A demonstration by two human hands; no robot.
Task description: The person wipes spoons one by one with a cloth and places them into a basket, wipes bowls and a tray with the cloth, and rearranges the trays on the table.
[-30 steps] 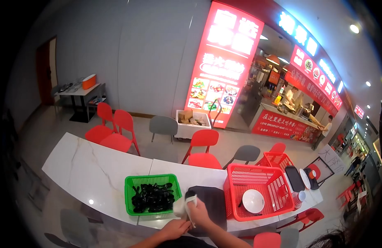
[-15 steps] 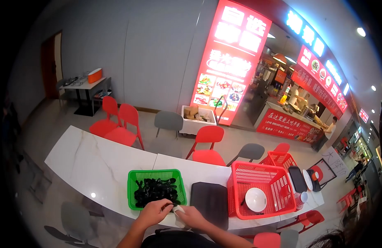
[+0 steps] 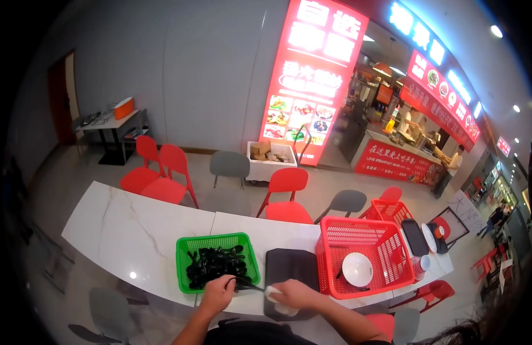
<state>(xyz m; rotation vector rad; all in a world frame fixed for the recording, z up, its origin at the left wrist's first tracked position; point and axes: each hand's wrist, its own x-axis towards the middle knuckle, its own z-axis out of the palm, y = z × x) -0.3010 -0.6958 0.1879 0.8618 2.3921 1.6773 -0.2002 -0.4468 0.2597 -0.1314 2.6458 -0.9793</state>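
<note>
My left hand (image 3: pixel 218 294) is closed on one end of a black spoon (image 3: pixel 250 285), over the front edge of a green basket (image 3: pixel 254 256). Wrapped in a white cloth (image 3: pixel 284 309), the spoon's other end is pinched by my right hand (image 3: pixel 296 293), above a dark tray (image 3: pixel 292 264). The cloth and fingers hide that end. Inside the green basket lies a heap of black spoons (image 3: pixel 217 263). To the right of the tray, a red basket (image 3: pixel 358 228) holds a white bowl (image 3: pixel 357 269).
Everything stands on a white marbled table (image 3: pixel 133 224). Beyond the red basket are a smaller red basket (image 3: pixel 388 210), a dark tray (image 3: pixel 414 237) and stacked cups (image 3: pixel 421 264). Red chairs (image 3: pixel 288 181) and grey chairs (image 3: pixel 230 165) line the far side. People work at a food counter (image 3: pixel 392 161) behind.
My right hand and the cloth have moved right, away from my left hand, over the tray. More of the spoon now shows between my hands. The view has shifted slightly.
</note>
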